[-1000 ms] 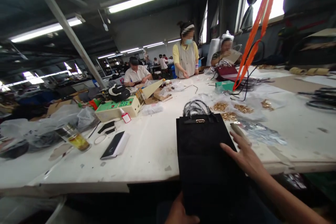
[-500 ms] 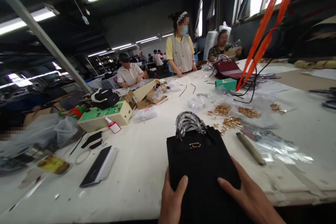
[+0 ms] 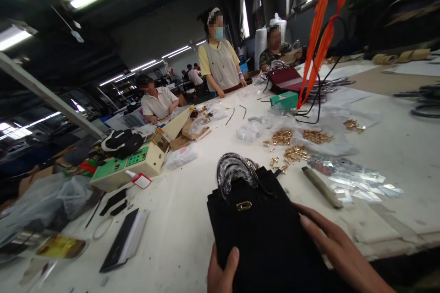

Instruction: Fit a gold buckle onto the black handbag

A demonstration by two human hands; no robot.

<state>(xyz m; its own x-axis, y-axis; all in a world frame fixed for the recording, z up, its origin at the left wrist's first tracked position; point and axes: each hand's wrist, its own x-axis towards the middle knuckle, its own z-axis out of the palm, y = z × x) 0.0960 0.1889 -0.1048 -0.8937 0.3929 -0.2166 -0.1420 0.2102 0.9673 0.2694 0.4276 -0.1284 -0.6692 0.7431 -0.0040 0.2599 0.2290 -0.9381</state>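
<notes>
Left hand (image 3: pixel 220 271) pinches the black handbag (image 3: pixel 256 238) at the near side of the table (image 3: pixel 172 219). The right hand (image 3: pixel 332 237), thumb shifted from front to edge, grip unclear, probably steadies less; gold fittings (image 3: pixel 297 154) lie beyond.

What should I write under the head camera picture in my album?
Left hand and right hand hold a black bag with wrapped handles near gold-coloured pieces on a white table.
</notes>
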